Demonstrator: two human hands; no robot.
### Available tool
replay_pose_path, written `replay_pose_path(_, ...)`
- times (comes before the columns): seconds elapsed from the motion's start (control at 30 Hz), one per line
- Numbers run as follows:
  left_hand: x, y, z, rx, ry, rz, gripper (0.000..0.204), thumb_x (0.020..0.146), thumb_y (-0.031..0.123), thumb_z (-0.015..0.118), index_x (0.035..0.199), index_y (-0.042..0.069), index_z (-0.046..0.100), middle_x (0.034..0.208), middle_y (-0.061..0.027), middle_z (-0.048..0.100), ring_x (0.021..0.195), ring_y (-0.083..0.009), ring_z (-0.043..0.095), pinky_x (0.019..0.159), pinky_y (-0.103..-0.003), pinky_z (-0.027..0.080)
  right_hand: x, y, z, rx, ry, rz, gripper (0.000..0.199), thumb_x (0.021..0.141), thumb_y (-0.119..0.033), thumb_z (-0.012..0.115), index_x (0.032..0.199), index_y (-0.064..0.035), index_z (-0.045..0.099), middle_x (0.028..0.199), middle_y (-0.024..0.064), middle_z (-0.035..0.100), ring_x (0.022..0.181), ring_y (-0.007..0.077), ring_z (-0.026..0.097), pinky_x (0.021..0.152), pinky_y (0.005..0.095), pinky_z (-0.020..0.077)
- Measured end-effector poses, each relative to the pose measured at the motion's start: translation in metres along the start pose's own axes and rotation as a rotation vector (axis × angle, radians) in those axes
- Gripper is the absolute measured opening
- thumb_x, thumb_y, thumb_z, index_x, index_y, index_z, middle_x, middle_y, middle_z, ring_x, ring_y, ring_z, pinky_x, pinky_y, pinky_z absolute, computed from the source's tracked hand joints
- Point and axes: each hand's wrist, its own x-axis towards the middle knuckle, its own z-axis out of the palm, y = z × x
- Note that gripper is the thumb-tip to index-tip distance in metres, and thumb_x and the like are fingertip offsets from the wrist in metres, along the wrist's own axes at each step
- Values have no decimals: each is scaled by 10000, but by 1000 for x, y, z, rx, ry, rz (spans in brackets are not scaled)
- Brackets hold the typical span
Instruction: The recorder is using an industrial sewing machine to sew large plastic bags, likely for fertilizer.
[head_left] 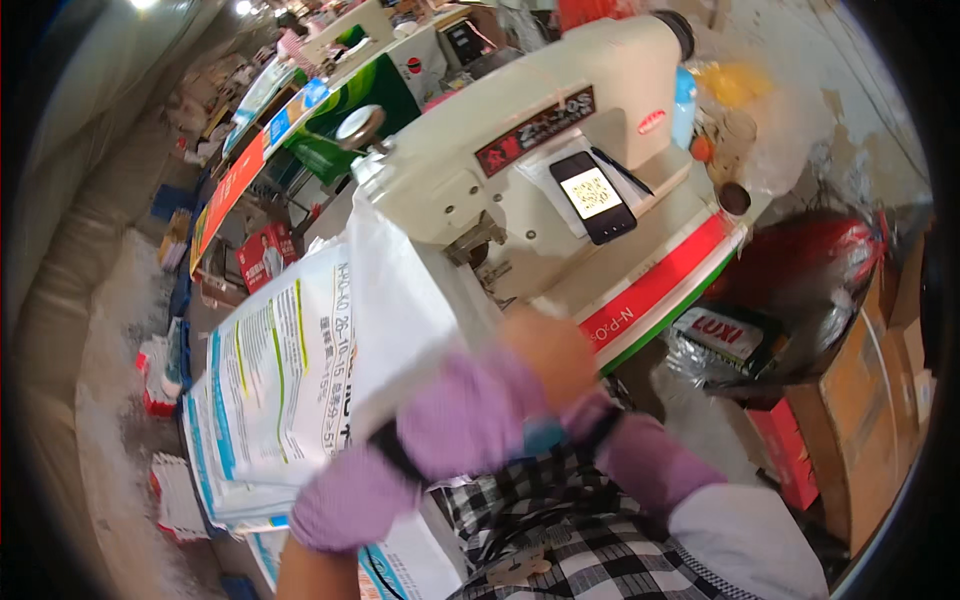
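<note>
White printed sack [300,370] lies folded on the counter [640,300] just beside the cream sewing machine [520,150], the right hand [545,350] blurred at its edge, grip impossible to tell, left hand [350,515] in a lilac sleeve, likewise unclear, phone [592,196] resting on the machine bed.

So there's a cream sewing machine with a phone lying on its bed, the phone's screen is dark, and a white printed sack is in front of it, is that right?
Not quite. In the head view the phone on the cream sewing machine has its screen lit, showing a square code pattern, not dark. The rest holds: the white printed sack lies in front of the machine.
</note>
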Motion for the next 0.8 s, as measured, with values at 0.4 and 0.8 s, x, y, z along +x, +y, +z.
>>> replay_pose_path(0.4, -117, -19, 94, -476, -40, -529, 445, 779, 321, 679, 1102, 51, 535, 946, -180, 644, 848, -331, 633, 760, -410, 485, -90, -72, -28, 1090, -306, -24, 376, 820, -106, 469, 1186, -27, 500, 994, 227, 594, 919, 380, 585, 770, 406, 484)
replay_pose_path(0.8, -116, -43, 101, -451, 266, 56, 167, 886, 166, 557, 800, 34, 614, 807, -84, 617, 793, -257, 600, 757, -359, 462, -97, -67, -34, 644, -107, -113, 386, 809, -144, 468, 1186, -85, 534, 903, 244, 599, 848, 404, 591, 732, 445, 486)
